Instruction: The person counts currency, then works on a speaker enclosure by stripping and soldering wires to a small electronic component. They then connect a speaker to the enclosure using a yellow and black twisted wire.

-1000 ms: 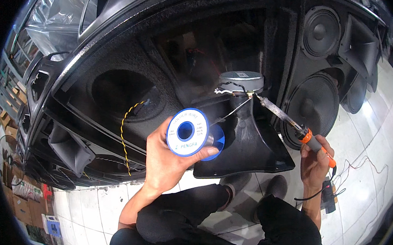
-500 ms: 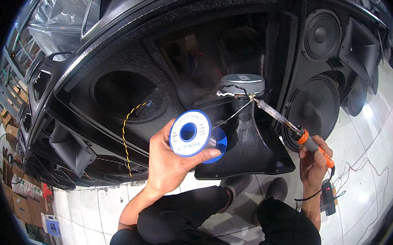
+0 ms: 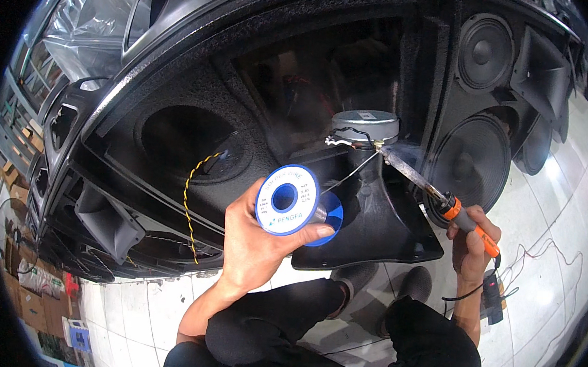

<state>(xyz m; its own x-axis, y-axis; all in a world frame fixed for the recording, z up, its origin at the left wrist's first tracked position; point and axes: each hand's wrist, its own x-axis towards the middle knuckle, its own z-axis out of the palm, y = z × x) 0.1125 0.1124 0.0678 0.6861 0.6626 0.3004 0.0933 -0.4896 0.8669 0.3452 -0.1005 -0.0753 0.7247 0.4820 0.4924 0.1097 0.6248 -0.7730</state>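
Smoke [image 3: 408, 153] now trails from the iron [image 3: 452, 208] just below the driver [image 3: 366, 126], so your solder [image 3: 352, 174] is likely melting, with left fingers [image 3: 314, 236] curled round the spool [image 3: 302, 184] and right fingers [image 3: 487, 226] gripping the iron.

The compression driver [image 3: 365, 127] sits atop the horn [image 3: 380, 223], with the solder spool [image 3: 303, 203] in the left hand [image 3: 256, 242] to its left, the soldering iron [image 3: 452, 207] in the right hand [image 3: 472, 247] to its right, and the speaker cabinet [image 3: 199, 74] behind, a twisted wire pair [image 3: 187, 200] trailing from its opening [image 3: 175, 134].
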